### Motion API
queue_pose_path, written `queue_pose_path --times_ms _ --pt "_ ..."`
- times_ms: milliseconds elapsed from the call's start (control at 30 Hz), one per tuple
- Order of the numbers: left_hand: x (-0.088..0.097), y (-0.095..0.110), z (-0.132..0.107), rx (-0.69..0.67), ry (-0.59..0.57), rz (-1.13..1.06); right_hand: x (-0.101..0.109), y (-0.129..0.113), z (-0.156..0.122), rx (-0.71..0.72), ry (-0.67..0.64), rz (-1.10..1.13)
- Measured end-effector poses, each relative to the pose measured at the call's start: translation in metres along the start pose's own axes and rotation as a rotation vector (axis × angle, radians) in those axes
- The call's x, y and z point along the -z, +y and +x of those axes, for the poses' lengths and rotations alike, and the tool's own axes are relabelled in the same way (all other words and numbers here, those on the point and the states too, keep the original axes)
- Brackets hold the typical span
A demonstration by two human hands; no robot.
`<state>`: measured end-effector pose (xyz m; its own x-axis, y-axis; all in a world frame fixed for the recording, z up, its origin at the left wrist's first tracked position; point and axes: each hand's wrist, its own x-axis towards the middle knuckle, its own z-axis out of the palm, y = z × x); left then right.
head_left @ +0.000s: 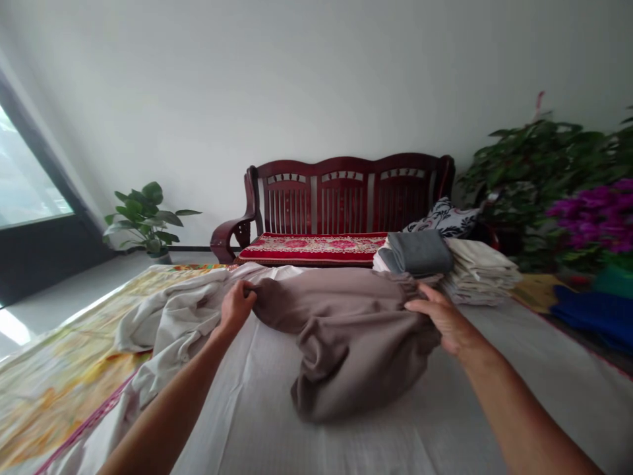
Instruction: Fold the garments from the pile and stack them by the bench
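Observation:
A taupe-brown garment (346, 336) lies bunched on a pale grey sheet (297, 429) in front of me. My left hand (237, 305) is closed in a pinch on the garment's left edge. At the garment's right edge my right hand (442, 320) grips the cloth, fingers curled into the fabric. The garment is stretched between both hands along its top edge, and its lower part hangs in folds onto the sheet.
A crumpled cream cloth (168, 316) lies to the left over a yellow patterned cover (59, 369). A stack of folded grey and cream cloths (445, 264) sits at the far right. Behind stand a dark wooden bench (341, 204), potted plants (143, 221) and purple flowers (598, 214).

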<state>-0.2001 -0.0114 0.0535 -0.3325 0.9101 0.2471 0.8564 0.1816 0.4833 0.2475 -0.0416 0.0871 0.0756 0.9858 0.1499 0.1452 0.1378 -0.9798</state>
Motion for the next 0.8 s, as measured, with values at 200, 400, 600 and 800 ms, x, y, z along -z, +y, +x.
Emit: queue_pose_path --times_ms 200,400,600,800 --pt "0.005 -0.022 -0.022 -0.004 0.216 0.037 0.045 0.065 0.001 -0.099 0.29 -0.259" --pt "-0.025 0.014 -0.107 -0.376 -0.263 -0.323 0.057 0.095 -0.021 -0.27 0.223 -0.346" --pt "-0.045 0.069 -0.147 -0.333 -0.575 -0.609 0.034 0.079 -0.038 -0.125 -0.054 -0.101" --pt "-0.053 0.091 -0.123 -0.214 -0.472 -1.134 0.025 0.073 -0.036 -0.071 0.184 0.059"
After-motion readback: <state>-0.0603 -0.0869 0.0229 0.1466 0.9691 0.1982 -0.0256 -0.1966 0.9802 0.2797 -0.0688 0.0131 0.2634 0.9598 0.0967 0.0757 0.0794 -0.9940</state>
